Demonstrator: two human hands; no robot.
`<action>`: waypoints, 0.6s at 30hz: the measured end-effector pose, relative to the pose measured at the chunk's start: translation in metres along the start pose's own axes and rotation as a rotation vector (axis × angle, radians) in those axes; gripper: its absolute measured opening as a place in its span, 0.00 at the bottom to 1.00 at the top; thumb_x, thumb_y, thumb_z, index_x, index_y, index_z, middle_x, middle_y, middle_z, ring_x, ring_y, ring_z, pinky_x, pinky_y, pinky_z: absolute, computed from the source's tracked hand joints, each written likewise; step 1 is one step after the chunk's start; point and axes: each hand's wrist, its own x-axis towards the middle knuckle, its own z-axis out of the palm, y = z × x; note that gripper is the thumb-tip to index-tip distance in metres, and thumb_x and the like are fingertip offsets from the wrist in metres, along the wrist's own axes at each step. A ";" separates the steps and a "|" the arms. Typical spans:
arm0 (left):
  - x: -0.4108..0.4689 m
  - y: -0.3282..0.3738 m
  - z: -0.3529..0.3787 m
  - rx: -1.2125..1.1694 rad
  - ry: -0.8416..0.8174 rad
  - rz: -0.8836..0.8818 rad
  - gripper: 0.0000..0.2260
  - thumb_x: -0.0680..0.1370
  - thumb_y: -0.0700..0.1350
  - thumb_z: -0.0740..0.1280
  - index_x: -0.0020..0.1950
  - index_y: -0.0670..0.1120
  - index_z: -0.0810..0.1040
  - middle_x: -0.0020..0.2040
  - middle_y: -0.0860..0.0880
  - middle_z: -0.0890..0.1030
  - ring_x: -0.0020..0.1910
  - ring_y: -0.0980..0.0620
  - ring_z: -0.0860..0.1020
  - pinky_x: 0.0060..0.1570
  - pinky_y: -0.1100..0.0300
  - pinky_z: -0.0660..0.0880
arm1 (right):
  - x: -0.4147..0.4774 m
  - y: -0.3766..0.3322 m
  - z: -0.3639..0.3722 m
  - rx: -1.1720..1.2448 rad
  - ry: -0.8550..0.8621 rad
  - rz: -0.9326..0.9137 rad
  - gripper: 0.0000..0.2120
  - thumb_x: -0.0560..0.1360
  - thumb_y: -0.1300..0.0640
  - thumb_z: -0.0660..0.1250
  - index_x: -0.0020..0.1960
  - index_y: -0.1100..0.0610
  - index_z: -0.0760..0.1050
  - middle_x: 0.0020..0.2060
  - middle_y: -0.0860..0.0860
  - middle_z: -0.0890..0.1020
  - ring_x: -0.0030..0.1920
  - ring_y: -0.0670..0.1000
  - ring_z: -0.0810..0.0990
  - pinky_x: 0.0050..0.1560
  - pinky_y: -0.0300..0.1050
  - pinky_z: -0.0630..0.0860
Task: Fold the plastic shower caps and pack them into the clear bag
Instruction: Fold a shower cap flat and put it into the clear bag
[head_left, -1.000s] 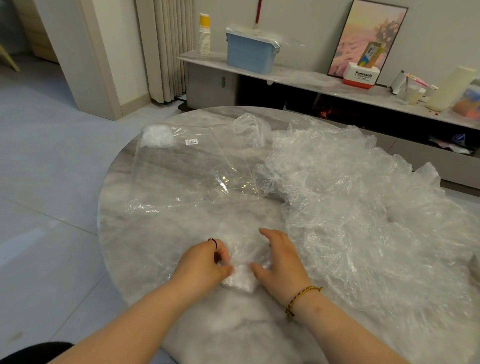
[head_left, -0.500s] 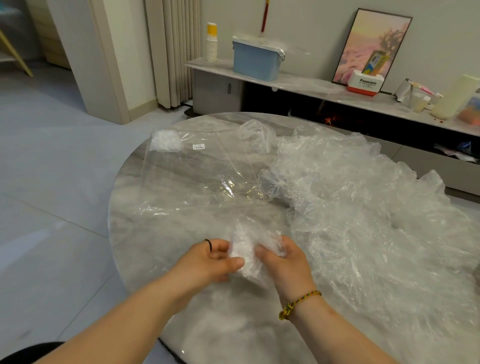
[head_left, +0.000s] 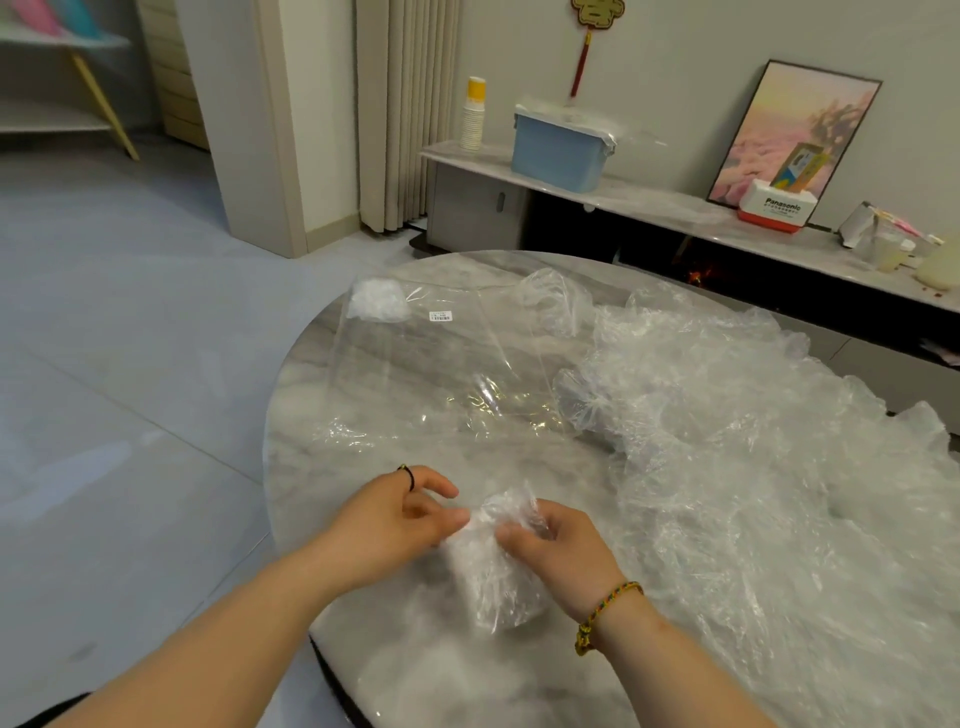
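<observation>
Folded shower cap (head_left: 496, 558) held above near edge of marble table (head_left: 311, 415), between both hands. Right hand (head_left: 558, 551) grips its upper right, fingers curled into plastic. Left hand (head_left: 400, 519) pinches its left edge with thumb. Clear bag (head_left: 441, 364) lies flat beyond hands, apart. Loose cap pile (head_left: 753, 467) to right.

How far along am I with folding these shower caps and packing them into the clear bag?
Early on. Done: one small white bundle, probably folded caps, sits in the far corner of the clear bag. In hand: your left hand and right hand hold one crumpled cap, not yet bagged. Left: the big heap of loose caps spread out to the right.
</observation>
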 end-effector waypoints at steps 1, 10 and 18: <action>0.004 -0.002 -0.009 0.085 0.131 0.047 0.04 0.75 0.44 0.68 0.41 0.52 0.75 0.34 0.58 0.78 0.40 0.59 0.77 0.40 0.72 0.69 | 0.004 -0.003 0.001 0.019 -0.002 -0.004 0.10 0.74 0.65 0.65 0.35 0.57 0.73 0.31 0.49 0.75 0.32 0.45 0.73 0.32 0.28 0.69; 0.064 -0.019 -0.060 0.892 0.299 0.011 0.16 0.81 0.53 0.54 0.59 0.51 0.78 0.75 0.52 0.57 0.74 0.52 0.51 0.70 0.59 0.42 | 0.045 -0.019 -0.001 0.256 0.047 0.028 0.08 0.74 0.66 0.64 0.37 0.58 0.76 0.33 0.50 0.80 0.36 0.48 0.79 0.43 0.41 0.77; 0.073 -0.035 -0.055 1.074 0.080 -0.066 0.20 0.81 0.55 0.53 0.73 0.56 0.61 0.77 0.50 0.42 0.75 0.50 0.41 0.71 0.51 0.37 | 0.082 -0.039 -0.002 0.352 0.056 0.036 0.07 0.75 0.64 0.64 0.39 0.59 0.74 0.40 0.56 0.77 0.44 0.55 0.75 0.50 0.52 0.73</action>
